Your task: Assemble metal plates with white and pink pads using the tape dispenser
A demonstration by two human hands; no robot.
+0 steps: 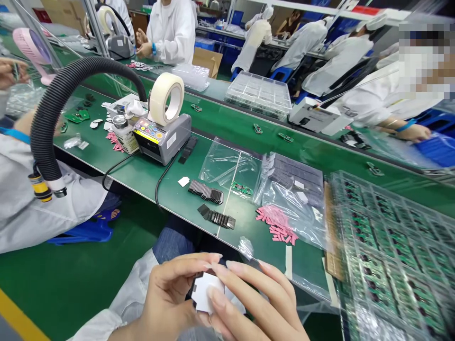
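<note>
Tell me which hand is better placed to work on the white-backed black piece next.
Probably the right hand: its fingertips lie on the white face of the piece, while the left hand curls along the piece's upper edge and seems to be steadying it.

Bright, even overhead light fills the room, leaving only soft shadows under things on the table (305, 156), with pale glare along the plastic bag (227, 166) and the clear tray (391, 251). Wide-lens distortion bows the table edge and stretches the corners, and the tray smears into blur at the right edge. A coarse pixelated block (426, 61) covers the top right, while the left hand (167, 293) and right hand (259, 303) look fairly sharp.
</note>
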